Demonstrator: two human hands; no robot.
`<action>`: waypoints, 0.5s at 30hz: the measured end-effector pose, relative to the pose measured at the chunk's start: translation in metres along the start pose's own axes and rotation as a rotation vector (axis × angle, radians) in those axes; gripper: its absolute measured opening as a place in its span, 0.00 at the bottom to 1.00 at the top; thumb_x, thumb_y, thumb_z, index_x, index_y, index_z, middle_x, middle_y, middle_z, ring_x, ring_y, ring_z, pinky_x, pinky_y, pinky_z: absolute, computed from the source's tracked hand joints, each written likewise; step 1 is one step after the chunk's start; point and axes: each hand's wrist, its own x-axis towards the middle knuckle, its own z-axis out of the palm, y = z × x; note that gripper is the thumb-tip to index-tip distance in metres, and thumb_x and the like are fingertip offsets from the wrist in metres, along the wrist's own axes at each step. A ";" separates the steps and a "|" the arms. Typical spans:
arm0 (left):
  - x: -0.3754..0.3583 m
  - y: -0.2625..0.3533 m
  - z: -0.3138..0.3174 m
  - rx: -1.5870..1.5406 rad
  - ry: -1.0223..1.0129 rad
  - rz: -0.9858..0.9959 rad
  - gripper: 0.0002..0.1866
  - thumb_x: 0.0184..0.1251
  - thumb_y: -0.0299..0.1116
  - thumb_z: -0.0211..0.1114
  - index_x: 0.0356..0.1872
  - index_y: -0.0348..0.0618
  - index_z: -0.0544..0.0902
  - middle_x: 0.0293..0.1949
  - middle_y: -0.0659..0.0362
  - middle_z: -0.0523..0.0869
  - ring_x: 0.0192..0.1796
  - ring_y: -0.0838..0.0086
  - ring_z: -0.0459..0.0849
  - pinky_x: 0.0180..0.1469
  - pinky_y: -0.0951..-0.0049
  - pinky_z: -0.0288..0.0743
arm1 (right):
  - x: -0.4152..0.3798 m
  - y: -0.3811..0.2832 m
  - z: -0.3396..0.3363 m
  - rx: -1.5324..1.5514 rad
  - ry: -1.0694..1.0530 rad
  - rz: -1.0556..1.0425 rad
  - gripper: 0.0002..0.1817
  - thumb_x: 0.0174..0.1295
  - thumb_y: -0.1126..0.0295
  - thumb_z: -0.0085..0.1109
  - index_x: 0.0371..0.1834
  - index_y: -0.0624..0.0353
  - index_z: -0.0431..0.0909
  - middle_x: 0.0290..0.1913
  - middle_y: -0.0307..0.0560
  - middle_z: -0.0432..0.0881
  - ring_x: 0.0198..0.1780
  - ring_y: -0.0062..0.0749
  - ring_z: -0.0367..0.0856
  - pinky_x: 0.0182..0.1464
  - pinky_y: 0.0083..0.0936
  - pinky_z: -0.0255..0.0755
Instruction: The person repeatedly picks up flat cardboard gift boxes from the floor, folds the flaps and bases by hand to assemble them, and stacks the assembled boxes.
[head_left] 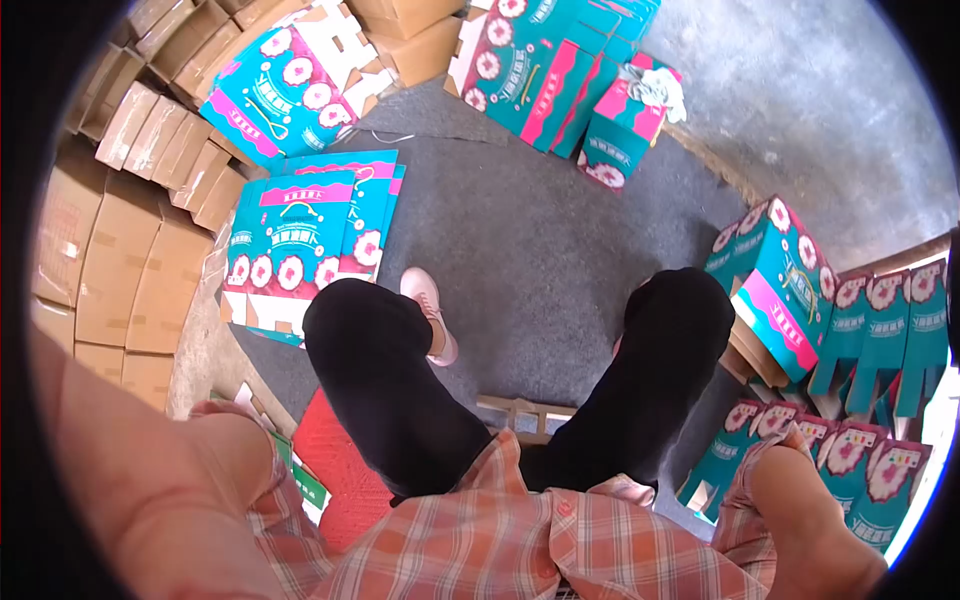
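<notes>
My left hand [130, 470] looms large and blurred close to the camera at the left edge. Its fingers run out of the picture, so what they hold, if anything, is hidden. On the right side my bare forearm [820, 520] comes out of a plaid sleeve [745, 505] and is cut off at the lower edge; my right hand itself does not show. Below, my knees [365, 330] in black trousers are spread apart, with one pink shoe [430, 310] on the dark floor.
Flat teal-and-pink printed cartons [300, 235] lie left of my feet, with another stack [285, 90] beyond. Brown boxes [115, 250] are piled at the left. A folded carton [620, 130] carries a crumpled white item [655, 88]. More cartons [780, 285] stand at the right.
</notes>
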 end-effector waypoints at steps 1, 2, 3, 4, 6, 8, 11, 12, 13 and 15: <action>-0.003 0.005 -0.006 0.012 0.009 0.009 0.31 0.55 0.39 0.69 0.59 0.34 0.72 0.60 0.48 0.74 0.66 0.56 0.69 0.67 0.58 0.59 | 0.020 0.008 0.003 0.155 -0.062 -0.047 0.21 0.44 0.76 0.70 0.42 0.69 0.74 0.34 0.39 0.76 0.35 0.23 0.73 0.40 0.15 0.69; -0.005 0.010 -0.013 0.020 0.016 0.019 0.31 0.56 0.39 0.69 0.59 0.34 0.72 0.60 0.48 0.74 0.66 0.56 0.69 0.67 0.58 0.59 | 0.034 0.006 0.005 0.162 -0.065 -0.038 0.21 0.44 0.76 0.70 0.42 0.69 0.74 0.34 0.39 0.76 0.35 0.23 0.73 0.40 0.15 0.69; -0.007 0.015 -0.018 0.026 0.017 0.016 0.31 0.56 0.39 0.69 0.59 0.34 0.72 0.60 0.48 0.74 0.66 0.57 0.69 0.67 0.58 0.59 | 0.042 0.002 0.007 0.128 -0.064 -0.011 0.20 0.45 0.75 0.69 0.41 0.69 0.74 0.34 0.39 0.76 0.35 0.23 0.73 0.41 0.16 0.69; -0.006 0.020 -0.024 0.032 0.018 0.013 0.31 0.56 0.39 0.68 0.59 0.34 0.72 0.60 0.48 0.74 0.66 0.57 0.69 0.67 0.58 0.59 | 0.043 -0.003 0.010 0.078 -0.062 0.027 0.20 0.45 0.75 0.69 0.41 0.69 0.74 0.34 0.39 0.76 0.34 0.23 0.73 0.41 0.17 0.69; -0.009 0.030 -0.034 0.052 0.001 -0.007 0.31 0.56 0.39 0.68 0.59 0.34 0.72 0.60 0.48 0.74 0.66 0.57 0.69 0.67 0.58 0.59 | 0.041 -0.006 0.013 0.009 -0.054 0.077 0.18 0.46 0.74 0.67 0.40 0.68 0.73 0.33 0.39 0.75 0.34 0.23 0.73 0.42 0.18 0.69; -0.012 0.039 -0.042 0.075 -0.001 -0.016 0.30 0.57 0.39 0.68 0.59 0.34 0.73 0.59 0.48 0.74 0.65 0.57 0.69 0.67 0.58 0.59 | 0.039 -0.005 0.017 -0.034 -0.059 0.094 0.17 0.47 0.73 0.66 0.39 0.67 0.73 0.32 0.39 0.75 0.33 0.23 0.72 0.42 0.20 0.68; -0.017 0.044 -0.054 0.117 0.016 -0.020 0.30 0.57 0.40 0.67 0.59 0.34 0.73 0.59 0.48 0.75 0.65 0.57 0.69 0.67 0.58 0.59 | 0.038 -0.003 0.021 -0.099 -0.064 0.116 0.16 0.48 0.71 0.64 0.38 0.66 0.73 0.32 0.38 0.74 0.33 0.23 0.72 0.43 0.22 0.68; -0.019 0.046 -0.058 0.133 0.031 -0.026 0.29 0.58 0.40 0.67 0.58 0.34 0.73 0.59 0.48 0.75 0.65 0.57 0.70 0.67 0.58 0.59 | 0.037 -0.002 0.024 -0.136 -0.072 0.122 0.15 0.49 0.71 0.63 0.38 0.66 0.73 0.31 0.38 0.73 0.32 0.23 0.72 0.44 0.23 0.68; -0.018 0.048 -0.061 0.151 0.044 -0.016 0.29 0.58 0.40 0.67 0.58 0.34 0.73 0.59 0.48 0.75 0.65 0.58 0.70 0.67 0.58 0.59 | 0.035 -0.001 0.025 -0.166 -0.080 0.122 0.15 0.49 0.70 0.62 0.38 0.65 0.73 0.31 0.38 0.73 0.32 0.23 0.72 0.44 0.24 0.67; -0.020 0.051 -0.066 0.184 0.077 -0.022 0.29 0.58 0.40 0.66 0.58 0.34 0.73 0.59 0.48 0.75 0.65 0.58 0.70 0.68 0.58 0.59 | 0.032 0.003 0.026 -0.232 -0.100 0.124 0.14 0.50 0.69 0.61 0.37 0.65 0.72 0.30 0.38 0.73 0.31 0.23 0.71 0.45 0.25 0.67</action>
